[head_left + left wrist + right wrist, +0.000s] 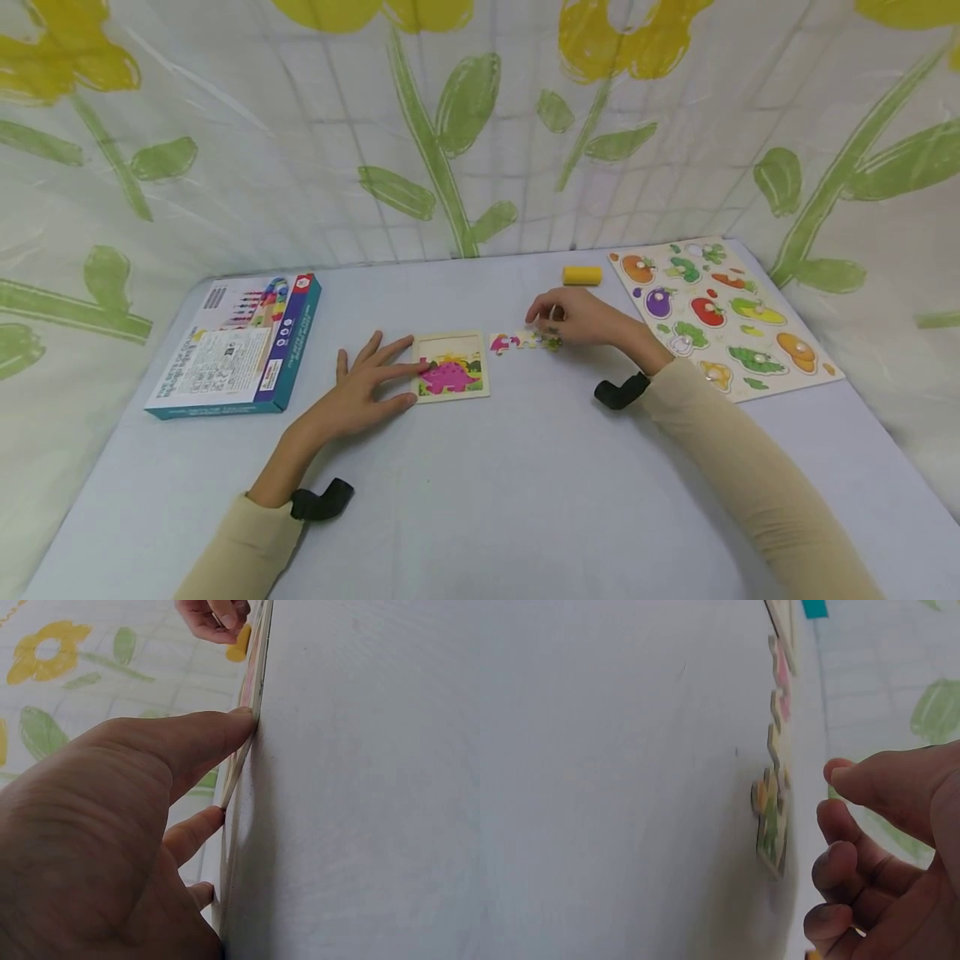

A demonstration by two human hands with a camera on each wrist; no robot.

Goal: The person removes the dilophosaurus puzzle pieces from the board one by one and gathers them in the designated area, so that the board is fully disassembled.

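A small square wooden jigsaw tray lies in mid-table in the head view, with a pink dinosaur picture in its lower part and a bare strip along the top. My left hand spreads its fingers over the tray's left side, index finger on the picture and thumb at the edge. Loose jigsaw pieces lie in a row just right of the tray. Over the right end of that row hovers my right hand, fingers loosely bent. In the right wrist view its thumb and fingers hold nothing, beside a green-and-yellow piece.
A yellow cylinder lies behind my right hand. To the right is a vegetable peg board, partly under the right forearm. A flat toy box lies at left. A flower-patterned curtain rises along the table's back edge.
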